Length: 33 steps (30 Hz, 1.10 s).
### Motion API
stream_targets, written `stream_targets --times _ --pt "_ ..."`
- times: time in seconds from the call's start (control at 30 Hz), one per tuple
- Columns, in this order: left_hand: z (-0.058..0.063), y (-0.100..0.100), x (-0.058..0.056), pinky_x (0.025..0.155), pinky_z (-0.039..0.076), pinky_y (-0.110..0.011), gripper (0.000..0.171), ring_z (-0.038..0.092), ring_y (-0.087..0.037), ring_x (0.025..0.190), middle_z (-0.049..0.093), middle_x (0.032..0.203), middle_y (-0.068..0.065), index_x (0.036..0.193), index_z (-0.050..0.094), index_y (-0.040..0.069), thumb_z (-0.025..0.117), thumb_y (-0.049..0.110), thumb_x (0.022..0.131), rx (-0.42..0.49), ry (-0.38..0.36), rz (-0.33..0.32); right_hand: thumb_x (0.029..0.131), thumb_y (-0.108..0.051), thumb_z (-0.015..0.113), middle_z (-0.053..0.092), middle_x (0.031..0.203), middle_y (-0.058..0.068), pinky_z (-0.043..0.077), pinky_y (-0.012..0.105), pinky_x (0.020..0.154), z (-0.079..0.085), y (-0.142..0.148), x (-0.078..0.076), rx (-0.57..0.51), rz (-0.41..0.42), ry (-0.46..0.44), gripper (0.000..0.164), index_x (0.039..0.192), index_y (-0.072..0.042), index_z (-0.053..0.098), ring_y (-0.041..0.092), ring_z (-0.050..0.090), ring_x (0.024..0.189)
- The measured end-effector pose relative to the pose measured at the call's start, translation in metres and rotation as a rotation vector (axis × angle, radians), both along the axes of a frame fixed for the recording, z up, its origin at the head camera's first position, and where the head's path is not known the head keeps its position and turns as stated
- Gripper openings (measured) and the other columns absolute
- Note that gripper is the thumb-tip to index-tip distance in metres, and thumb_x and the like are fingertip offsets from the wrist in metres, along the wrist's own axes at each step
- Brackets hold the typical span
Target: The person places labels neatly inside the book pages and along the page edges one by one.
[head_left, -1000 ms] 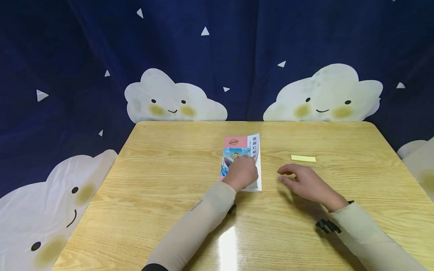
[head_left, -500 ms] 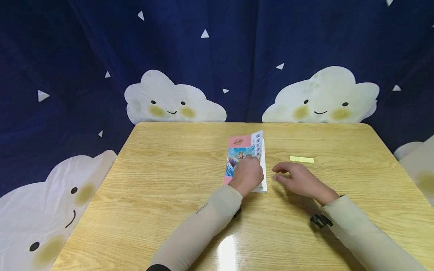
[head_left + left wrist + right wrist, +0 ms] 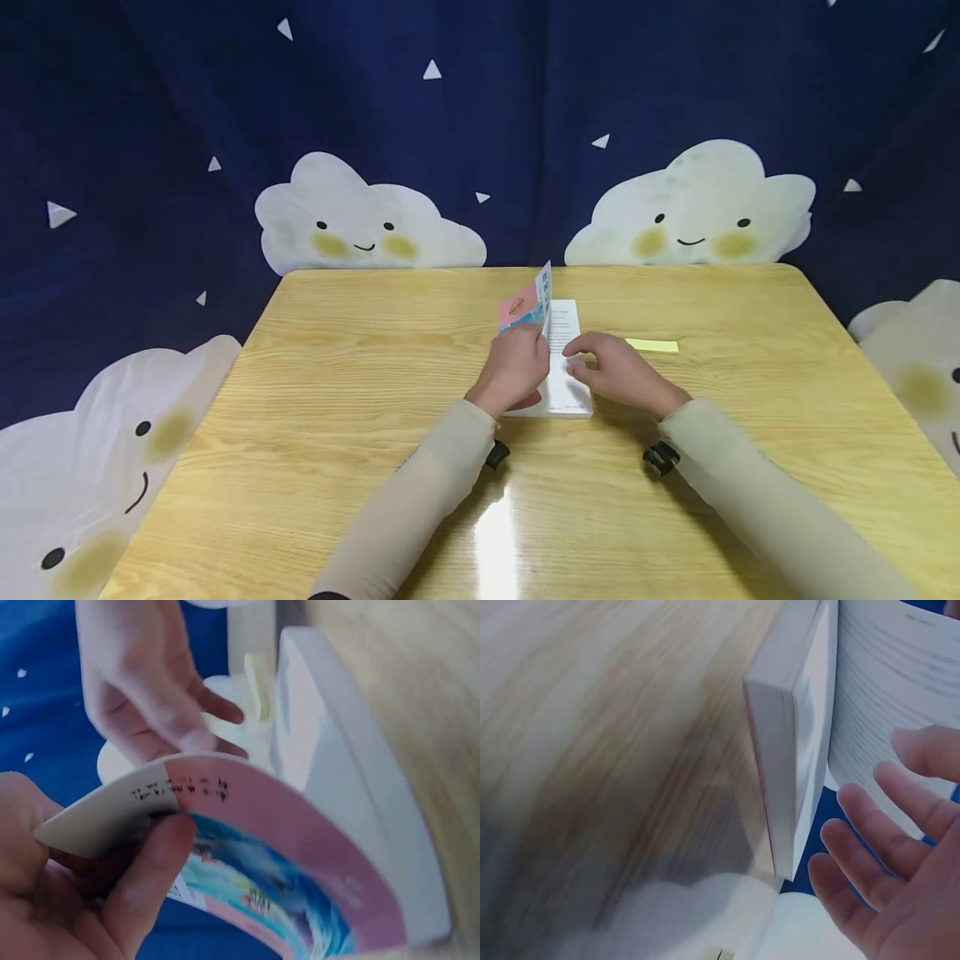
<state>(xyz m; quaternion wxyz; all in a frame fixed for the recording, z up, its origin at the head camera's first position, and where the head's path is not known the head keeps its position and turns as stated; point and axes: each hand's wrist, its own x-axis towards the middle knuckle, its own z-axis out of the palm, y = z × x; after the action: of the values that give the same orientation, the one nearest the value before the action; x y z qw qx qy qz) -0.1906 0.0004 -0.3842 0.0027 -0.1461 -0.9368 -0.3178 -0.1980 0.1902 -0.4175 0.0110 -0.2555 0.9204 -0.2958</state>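
A paperback book lies on the wooden table, its pink and blue cover lifted and bent over to the left. My left hand pinches the free edge of that cover between thumb and fingers, as the left wrist view shows. Under it, a printed page is exposed. My right hand hovers at the right side of the page, its fingers loosely bent and holding nothing. In the right wrist view the fingers spread beside the book's thick edge.
A yellow strip of sticky notes lies right of the book, partly behind the right hand. The wooden table ends at a dark blue curtain with white clouds. Both wrists carry black camera mounts.
The left hand has swung the cover up and leftward, baring a printed page. My right hand has moved left to the book's right edge.
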Motion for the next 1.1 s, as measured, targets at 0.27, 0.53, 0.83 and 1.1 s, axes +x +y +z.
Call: stream_targets --times 0.27,0.53,0.83,1.1 --pt "0.009 -0.038 0.000 0.054 0.040 -0.027 0.031 0.053 -0.021 0.062 0.053 0.066 -0.006 0.072 0.054 0.007 0.041 0.011 0.100 0.037 0.046 0.072 0.086 -0.019 0.073 0.054 0.139 0.028 0.045 0.055 0.107 0.003 -0.032 -0.012 0.235 0.160 0.181 0.052 0.131 0.001 0.058 0.043 0.053 0.129" --pt "0.003 -0.084 0.007 0.046 0.036 -0.028 0.030 0.048 -0.020 0.054 0.051 0.063 -0.006 0.080 0.057 0.004 0.039 0.013 0.102 0.004 0.001 0.208 0.089 -0.019 0.072 0.052 0.142 0.026 0.045 0.055 0.106 -0.007 -0.049 -0.011 0.234 0.143 0.190 0.052 0.135 -0.004 0.055 0.042 0.053 0.130" --pt "-0.018 -0.118 0.008 0.044 0.031 -0.026 0.036 0.040 -0.016 0.050 0.043 0.060 -0.003 0.073 0.052 0.008 0.037 0.019 0.103 -0.095 -0.150 0.287 0.092 -0.020 0.066 0.050 0.148 0.016 0.049 0.062 0.094 -0.019 -0.058 -0.003 0.252 0.190 0.193 0.047 0.139 -0.016 0.057 0.038 0.052 0.132" --pt "-0.026 -0.120 0.007 0.076 0.054 -0.048 0.033 0.062 -0.037 0.099 0.062 0.115 -0.022 0.117 0.061 -0.003 0.048 0.022 0.100 -0.271 -0.092 0.300 0.095 -0.024 0.058 0.052 0.149 0.008 0.047 0.063 0.092 -0.017 -0.067 -0.004 0.357 0.216 0.180 0.050 0.145 -0.026 0.053 0.036 0.051 0.132"
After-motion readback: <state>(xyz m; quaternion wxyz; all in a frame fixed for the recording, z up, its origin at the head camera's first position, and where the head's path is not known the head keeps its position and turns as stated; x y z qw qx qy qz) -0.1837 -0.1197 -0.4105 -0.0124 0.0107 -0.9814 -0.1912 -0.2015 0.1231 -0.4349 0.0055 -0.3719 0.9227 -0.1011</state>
